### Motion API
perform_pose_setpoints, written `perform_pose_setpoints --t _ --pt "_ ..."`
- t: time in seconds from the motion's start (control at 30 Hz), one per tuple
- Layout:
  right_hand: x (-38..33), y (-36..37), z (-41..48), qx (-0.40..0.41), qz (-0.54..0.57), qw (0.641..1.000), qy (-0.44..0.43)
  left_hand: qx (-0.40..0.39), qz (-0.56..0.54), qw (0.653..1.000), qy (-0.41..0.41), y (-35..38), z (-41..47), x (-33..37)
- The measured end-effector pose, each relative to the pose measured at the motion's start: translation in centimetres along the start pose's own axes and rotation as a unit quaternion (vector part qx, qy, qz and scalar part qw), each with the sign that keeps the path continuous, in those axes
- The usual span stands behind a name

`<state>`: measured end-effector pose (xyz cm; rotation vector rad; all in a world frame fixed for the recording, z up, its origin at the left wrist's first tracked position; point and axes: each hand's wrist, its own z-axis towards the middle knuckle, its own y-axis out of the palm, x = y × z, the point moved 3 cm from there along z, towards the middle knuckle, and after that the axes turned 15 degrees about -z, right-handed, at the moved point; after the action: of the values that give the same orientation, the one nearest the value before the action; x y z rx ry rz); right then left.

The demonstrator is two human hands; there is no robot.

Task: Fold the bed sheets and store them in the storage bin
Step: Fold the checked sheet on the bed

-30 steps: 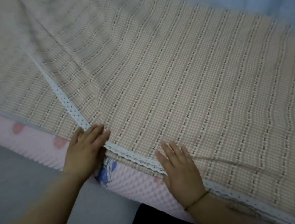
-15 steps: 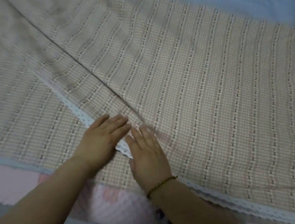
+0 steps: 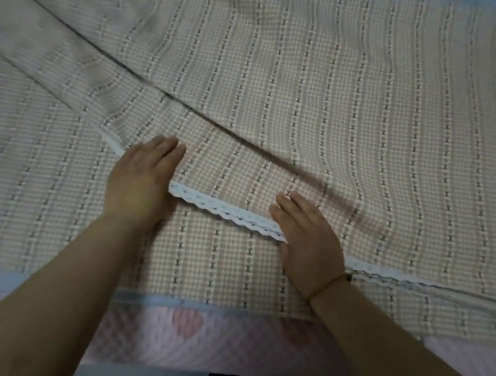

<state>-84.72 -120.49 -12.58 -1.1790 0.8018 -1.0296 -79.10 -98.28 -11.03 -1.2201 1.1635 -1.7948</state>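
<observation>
A checked bed sheet (image 3: 341,105) lies spread over a bed, one layer folded over another, with a white lace trim (image 3: 228,213) along the folded edge. The left hand (image 3: 142,180) lies flat on the sheet at the trim's upper end, and the right hand (image 3: 310,239), a thin bracelet (image 3: 326,285) at its wrist, lies flat across the trim lower down. A pink quilted mattress cover (image 3: 232,330) shows below the sheet's near edge.

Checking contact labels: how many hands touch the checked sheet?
2. Left hand flat beside the lace trim's upper end; right hand flat across the trim, nearer the mattress edge.
</observation>
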Motion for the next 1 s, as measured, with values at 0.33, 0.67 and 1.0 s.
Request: perform_pose_setpoints --t 0.33,0.67,1.0 --pt "-2.8 0.2 -6.7 0.013 -0.007 0.993 -0.116 0.016 -0.012 0.995 -0.101 1.5 -12.7 2.0" --pt "-5.6 -0.5 -4.7 -0.042 -0.051 0.993 -0.101 -0.032 0.055 0.997 -0.051 -1.8 -11.4 0.2" --pt "-20.9 1.5 6.6 -0.024 -0.013 0.999 -0.029 -0.02 -0.002 0.999 0.051 -6.4 -6.6 -15.0"
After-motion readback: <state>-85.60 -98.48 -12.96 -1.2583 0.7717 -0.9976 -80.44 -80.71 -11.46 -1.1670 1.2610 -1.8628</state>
